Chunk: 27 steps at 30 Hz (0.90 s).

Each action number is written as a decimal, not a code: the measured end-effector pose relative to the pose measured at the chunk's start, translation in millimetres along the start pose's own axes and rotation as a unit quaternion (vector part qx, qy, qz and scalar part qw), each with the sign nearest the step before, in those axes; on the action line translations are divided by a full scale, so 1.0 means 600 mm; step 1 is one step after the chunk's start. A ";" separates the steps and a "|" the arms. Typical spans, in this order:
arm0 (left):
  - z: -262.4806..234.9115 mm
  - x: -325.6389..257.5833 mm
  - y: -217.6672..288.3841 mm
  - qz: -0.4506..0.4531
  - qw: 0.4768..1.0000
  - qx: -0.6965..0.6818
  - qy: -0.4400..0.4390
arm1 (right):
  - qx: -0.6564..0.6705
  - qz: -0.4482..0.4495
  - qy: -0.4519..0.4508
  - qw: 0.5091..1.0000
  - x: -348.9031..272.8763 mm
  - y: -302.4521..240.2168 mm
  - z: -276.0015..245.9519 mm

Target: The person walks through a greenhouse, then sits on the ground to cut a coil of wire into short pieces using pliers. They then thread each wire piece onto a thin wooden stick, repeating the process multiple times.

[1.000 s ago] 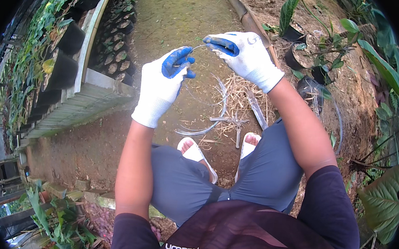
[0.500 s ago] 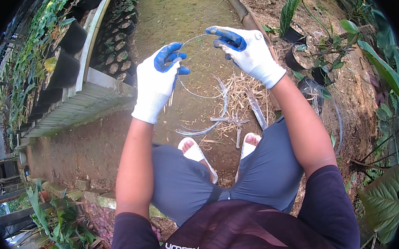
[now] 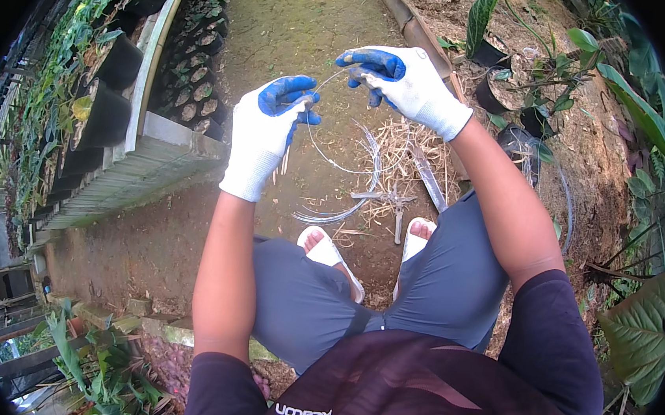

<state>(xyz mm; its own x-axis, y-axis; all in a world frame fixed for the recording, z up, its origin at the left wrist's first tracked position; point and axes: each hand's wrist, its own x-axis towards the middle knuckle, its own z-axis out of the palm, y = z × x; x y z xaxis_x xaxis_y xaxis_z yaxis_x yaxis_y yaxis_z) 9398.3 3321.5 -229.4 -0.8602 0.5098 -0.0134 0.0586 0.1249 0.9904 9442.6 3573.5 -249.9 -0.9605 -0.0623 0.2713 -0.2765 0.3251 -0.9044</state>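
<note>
Both my hands wear white knit gloves with blue coated palms and fingers. A thin piece of wire (image 3: 330,78) runs in a curve between them. My left hand (image 3: 273,123) pinches it between thumb and fingers. The upper end of the curve is at the fingertips of my right hand (image 3: 403,79), which are closed on it. Below my left hand the wire loops down toward the ground. Under it a bundle of cut wires (image 3: 374,164) lies in an arc. Close by, metal pliers (image 3: 397,205) rest with handles spread, and a long flat blade (image 3: 428,180) lies on dry straw.
Dry straw (image 3: 397,146) is scattered on the earth path in front of my white sandals (image 3: 325,248). A low block wall (image 3: 173,134) with black plant pots (image 3: 116,58) runs along the left. On the right stand potted plants (image 3: 493,91) and a clear plastic bag (image 3: 521,149).
My hands have come closer together, so the stretch of wire between them is shorter. The left has shifted slightly right, the right slightly left.
</note>
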 end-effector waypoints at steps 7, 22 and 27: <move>-0.007 -0.002 -0.005 0.002 0.999 -0.031 -0.010 | 0.071 0.055 0.036 0.995 0.002 -0.014 -0.008; -0.015 0.005 0.004 -0.061 0.994 -0.093 0.010 | 0.194 0.156 -0.052 0.967 0.003 -0.016 -0.018; -0.029 0.010 0.002 -0.102 0.988 -0.112 -0.024 | 0.151 0.131 -0.032 0.979 0.005 -0.010 -0.022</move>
<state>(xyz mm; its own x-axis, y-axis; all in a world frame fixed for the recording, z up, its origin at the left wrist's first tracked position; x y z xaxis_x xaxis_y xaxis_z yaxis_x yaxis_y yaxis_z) 9384.2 3310.1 -225.8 -0.8174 0.5337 -0.2168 -0.2313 0.0406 0.9720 9442.0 3583.6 -239.2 -0.9971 -0.0765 0.0046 -0.0080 0.0441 -0.9990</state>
